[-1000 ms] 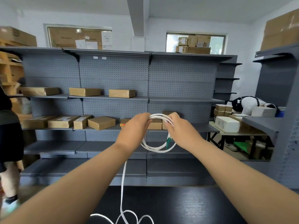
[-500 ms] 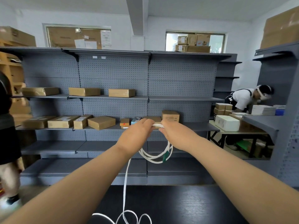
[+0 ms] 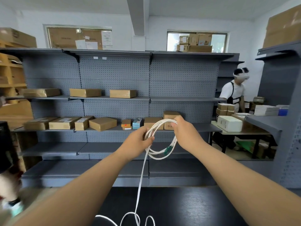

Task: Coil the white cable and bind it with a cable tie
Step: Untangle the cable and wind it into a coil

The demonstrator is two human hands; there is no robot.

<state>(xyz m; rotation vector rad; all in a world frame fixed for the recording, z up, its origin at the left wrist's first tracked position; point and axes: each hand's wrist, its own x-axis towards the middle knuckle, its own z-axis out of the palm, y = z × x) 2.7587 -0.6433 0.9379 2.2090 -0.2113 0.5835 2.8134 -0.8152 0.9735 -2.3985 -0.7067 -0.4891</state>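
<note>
the white cable point(image 3: 162, 122) hangs in loose loops in mid-air, green plug point(image 3: 167, 150) near the bottom. its tail curls on the table point(image 3: 195, 206).

Prob. stockroom: shelving point(image 3: 114, 98) w/ cardboard boxes point(image 3: 85, 92).

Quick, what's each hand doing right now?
Left hand: grips the coiled white cable at its left side.
Right hand: grips the coil's top right.
</note>
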